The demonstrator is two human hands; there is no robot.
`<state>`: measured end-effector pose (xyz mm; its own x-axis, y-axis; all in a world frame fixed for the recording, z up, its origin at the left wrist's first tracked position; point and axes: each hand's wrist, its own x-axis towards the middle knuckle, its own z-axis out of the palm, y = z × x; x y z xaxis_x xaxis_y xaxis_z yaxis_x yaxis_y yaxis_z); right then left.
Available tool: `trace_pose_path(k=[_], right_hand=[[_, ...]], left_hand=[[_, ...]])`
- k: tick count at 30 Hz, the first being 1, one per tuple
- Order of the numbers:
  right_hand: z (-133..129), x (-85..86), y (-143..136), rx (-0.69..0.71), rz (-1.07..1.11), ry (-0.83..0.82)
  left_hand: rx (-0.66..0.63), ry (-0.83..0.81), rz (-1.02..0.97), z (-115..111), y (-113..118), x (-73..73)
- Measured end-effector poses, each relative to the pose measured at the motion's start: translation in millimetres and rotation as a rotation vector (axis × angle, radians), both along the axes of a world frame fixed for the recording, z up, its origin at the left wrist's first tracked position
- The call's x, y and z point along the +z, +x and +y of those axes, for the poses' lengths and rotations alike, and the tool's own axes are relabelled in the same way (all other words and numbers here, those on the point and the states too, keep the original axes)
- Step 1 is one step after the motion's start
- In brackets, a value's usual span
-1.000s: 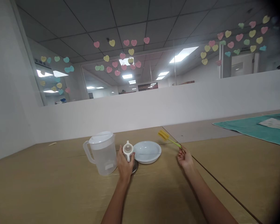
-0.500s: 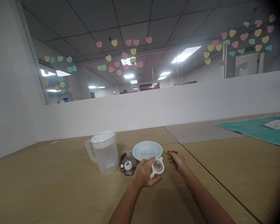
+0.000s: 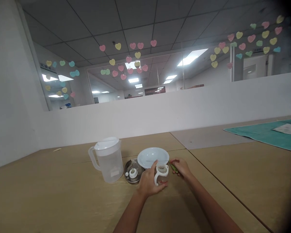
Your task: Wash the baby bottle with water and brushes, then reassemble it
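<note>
My left hand point(image 3: 147, 182) is wrapped around a clear baby bottle point(image 3: 162, 178) with a white two-handled collar and red markings near its base. The bottle stands roughly upright, its open mouth facing up. In my closed right hand point(image 3: 181, 167) is a thin tool with a green handle point(image 3: 174, 167); its slender shaft points left across the front of a white bowl point(image 3: 153, 153). The shaft's tip is too fine to make out. Left of the bottle, a round metal dish point(image 3: 127, 165) holds a white ring-shaped part point(image 3: 133, 173), a small white piece and something clear.
A translucent lidded pitcher point(image 3: 110, 161) with liquid stands left of the dish. A teal cloth point(image 3: 262, 133) with a white patterned item point(image 3: 288, 129) lies far right. A low white wall point(image 3: 145, 118) with glass above borders the wooden table point(image 3: 63, 187).
The bottle has turned from facing me with its mouth to nearly upright, and its clear side shows. My right hand has shifted slightly, bringing the tool's green handle into view.
</note>
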<state>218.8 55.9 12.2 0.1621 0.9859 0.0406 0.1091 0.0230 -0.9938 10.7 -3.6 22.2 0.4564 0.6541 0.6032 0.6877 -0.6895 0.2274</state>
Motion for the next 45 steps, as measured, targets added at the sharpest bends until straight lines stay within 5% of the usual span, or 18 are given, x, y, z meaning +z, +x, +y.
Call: trace_pose_path(k=[7,10,14,19,25,38,45], right_hand=[[2.5,-5.2,1.9,0.03,-0.331,0.06],[1.3,-2.6,2.3,-0.036,-0.524,0.172],[-4.3,3.2,-1.8,-0.118,-0.776,0.291],[-9.3,6.5,-6.0,-0.107,-0.845,0.29],[-12.4,7.8,-3.8,-0.157,-0.849,0.271],[-7.6,3.1,-6.1,-0.097,-0.649,0.417],[4.4,0.6,-6.1,-0.042,-0.185,0.426]], left_hand=[[-0.049,0.136,0.033,-3.9,-6.2,8.7],[-0.091,0.183,-0.115,-0.9,-10.8,12.2],[0.291,0.258,-0.495,12.2,-27.4,19.0],[0.708,0.067,-0.248,32.8,-57.4,14.6],[0.726,-0.037,-0.18,41.2,-59.2,-1.1],[0.848,-0.059,0.055,42.8,-73.7,-0.9],[0.878,-0.115,0.078,42.7,-70.9,-6.7]])
